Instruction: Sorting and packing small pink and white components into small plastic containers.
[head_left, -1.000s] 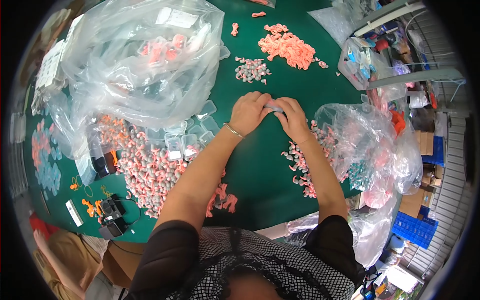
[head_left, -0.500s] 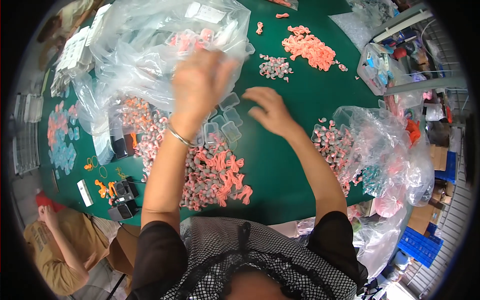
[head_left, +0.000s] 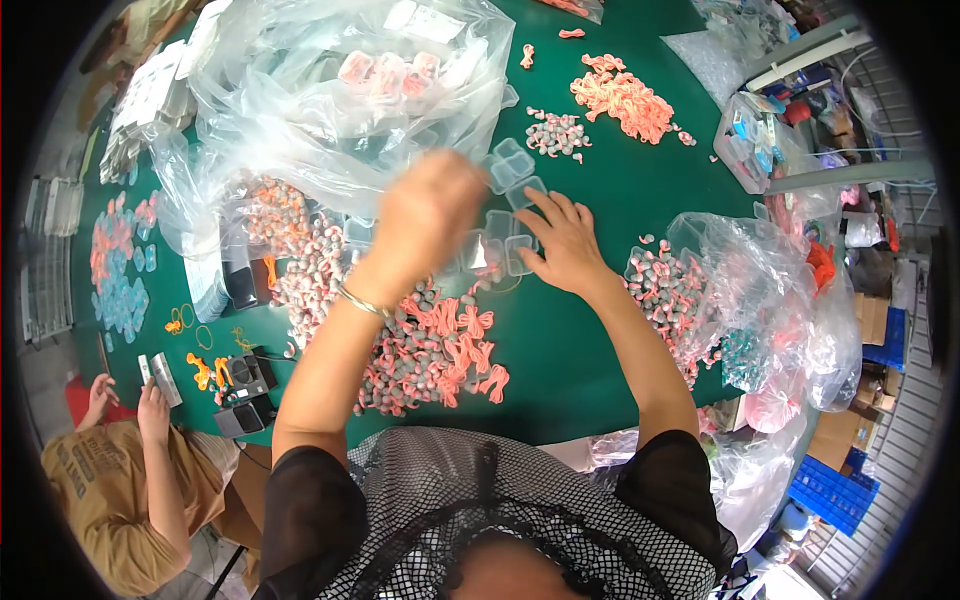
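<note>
My left hand (head_left: 425,215) is raised above the green table (head_left: 600,330), blurred and curled, just in front of a big clear plastic bag (head_left: 330,110) that holds small filled boxes. I cannot tell if it holds anything. My right hand (head_left: 565,240) lies with its fingers spread on a cluster of small clear plastic boxes (head_left: 510,170). Below both hands spreads a heap of pink and grey small pieces (head_left: 430,345).
A pink pile (head_left: 625,100) and a small grey-pink pile (head_left: 555,132) lie farther off. Another clear bag of pieces (head_left: 770,290) sits at the right. Black devices (head_left: 245,400) stand at the left edge, next to another person (head_left: 120,480). Bins crowd the far right.
My hands were joined at the table's middle. The left hand then swung up and left toward the big bag. The right hand has spread out over the clear boxes.
</note>
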